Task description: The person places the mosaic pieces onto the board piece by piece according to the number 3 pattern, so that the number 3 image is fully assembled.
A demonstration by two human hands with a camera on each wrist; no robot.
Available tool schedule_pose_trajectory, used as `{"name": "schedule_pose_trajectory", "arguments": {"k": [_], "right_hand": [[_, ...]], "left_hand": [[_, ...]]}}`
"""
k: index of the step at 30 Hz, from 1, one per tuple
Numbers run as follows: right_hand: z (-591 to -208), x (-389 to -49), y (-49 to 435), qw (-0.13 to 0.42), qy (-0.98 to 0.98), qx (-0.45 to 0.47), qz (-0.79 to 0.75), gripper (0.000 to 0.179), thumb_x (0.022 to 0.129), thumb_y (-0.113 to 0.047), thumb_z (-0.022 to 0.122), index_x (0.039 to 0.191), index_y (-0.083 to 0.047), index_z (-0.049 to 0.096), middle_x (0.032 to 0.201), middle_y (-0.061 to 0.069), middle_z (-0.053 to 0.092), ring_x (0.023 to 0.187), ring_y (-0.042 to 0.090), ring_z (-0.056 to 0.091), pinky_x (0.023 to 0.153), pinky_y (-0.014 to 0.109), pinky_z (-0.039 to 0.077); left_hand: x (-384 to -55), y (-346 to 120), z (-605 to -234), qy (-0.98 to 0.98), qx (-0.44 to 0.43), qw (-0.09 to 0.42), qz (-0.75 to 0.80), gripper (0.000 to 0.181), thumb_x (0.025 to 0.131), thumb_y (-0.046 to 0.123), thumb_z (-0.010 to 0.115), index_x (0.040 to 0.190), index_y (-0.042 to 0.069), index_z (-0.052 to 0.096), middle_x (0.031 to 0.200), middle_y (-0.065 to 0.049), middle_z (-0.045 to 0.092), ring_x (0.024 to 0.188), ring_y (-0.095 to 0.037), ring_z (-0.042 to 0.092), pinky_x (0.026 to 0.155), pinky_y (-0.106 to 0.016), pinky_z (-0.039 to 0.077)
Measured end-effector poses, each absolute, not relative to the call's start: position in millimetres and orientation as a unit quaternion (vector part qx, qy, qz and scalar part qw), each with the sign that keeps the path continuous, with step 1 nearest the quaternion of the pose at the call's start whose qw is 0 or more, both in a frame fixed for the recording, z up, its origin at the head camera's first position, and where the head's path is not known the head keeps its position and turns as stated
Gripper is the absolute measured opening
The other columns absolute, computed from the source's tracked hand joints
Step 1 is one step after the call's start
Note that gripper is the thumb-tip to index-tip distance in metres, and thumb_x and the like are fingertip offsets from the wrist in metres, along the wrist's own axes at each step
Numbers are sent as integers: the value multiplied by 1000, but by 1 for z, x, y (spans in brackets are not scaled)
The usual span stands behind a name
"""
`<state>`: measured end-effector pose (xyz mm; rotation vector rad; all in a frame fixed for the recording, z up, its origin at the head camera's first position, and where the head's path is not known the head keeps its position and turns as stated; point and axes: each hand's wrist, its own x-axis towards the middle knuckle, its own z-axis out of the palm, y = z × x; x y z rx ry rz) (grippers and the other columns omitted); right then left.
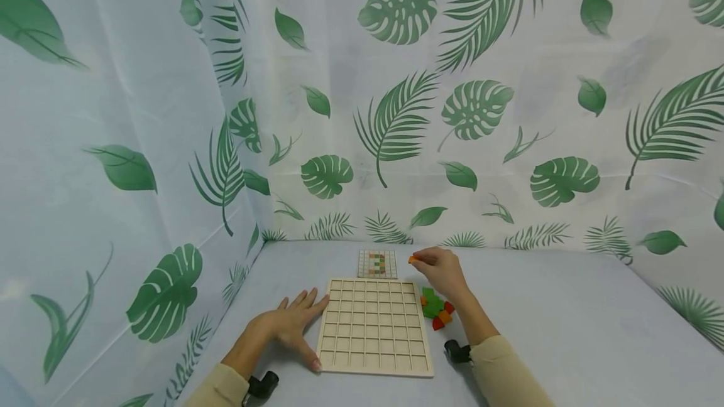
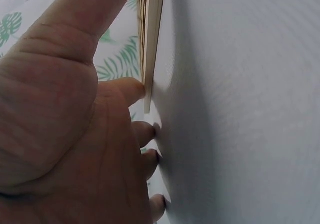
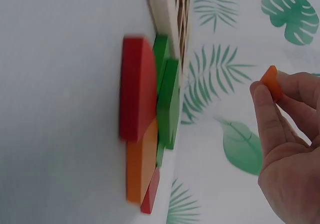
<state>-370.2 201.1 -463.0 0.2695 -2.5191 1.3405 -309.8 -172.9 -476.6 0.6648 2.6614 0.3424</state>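
Observation:
A wooden grid board (image 1: 374, 325) lies flat on the table, its square cells bare. My left hand (image 1: 291, 325) spreads its fingers along the board's left side, with thumb and index finger touching the edge. Between thumb and fingers, my right hand (image 1: 441, 269) pinches a small orange block (image 3: 271, 82), held above the table beyond the board's far right corner. Below that hand lies a loose pile of flat pieces: green blocks (image 1: 432, 302), red blocks (image 3: 136, 88) and an orange block (image 3: 141, 161).
Just past the board's far edge lies a small pattern card (image 1: 378, 264) printed with a grid and coloured squares. A white leaf-print curtain (image 1: 396, 112) hangs behind and to the left of the white table (image 1: 565, 331).

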Motion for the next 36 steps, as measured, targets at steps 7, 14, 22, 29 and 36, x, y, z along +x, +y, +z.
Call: {"name": "schedule_pose_trajectory", "arguments": {"k": [7,14,22,29,36], "right_hand": [[-463,-369,184,135,-868,118,464,20,98,-10,73,115,-1,77,120,16,72,108,34,73,88,43,63],[-465,-370,168,103,-852,139,494,24,97,-11,74,119,-2,76,122,15,73,110,33,72,86,41,63],[-468,-372,144,45,-807,148,570,28,96,-14,75,122,-3,75,125,13,73,108,27,73,97,56,58],[-470,-370,126,15,-789,160,593,26,96,-13,76,121,-4,76,123,12,74,107,23,73,98,54,58],[-475,-372,118,-8,-804,201,559,26,95,-12,77,119,-2,76,121,14,74,102,24,73,91,47,61]], "left_hand": [[-309,-172,-478,946,235,186,122,139,62,68,92,168,21,16,176,-17,8,162,-42,5,126,-70,9],[-309,-172,-478,947,236,182,122,140,61,68,92,169,22,16,176,-17,8,162,-41,6,126,-70,10],[-310,-172,-479,947,235,181,124,140,60,68,93,168,23,16,176,-17,8,162,-41,6,126,-70,10],[-311,-173,-480,945,236,184,128,140,60,68,93,169,24,16,176,-16,8,162,-41,5,126,-70,9],[-310,-173,-479,945,236,187,126,140,61,68,93,169,23,16,176,-16,8,163,-40,6,126,-70,10]]}}
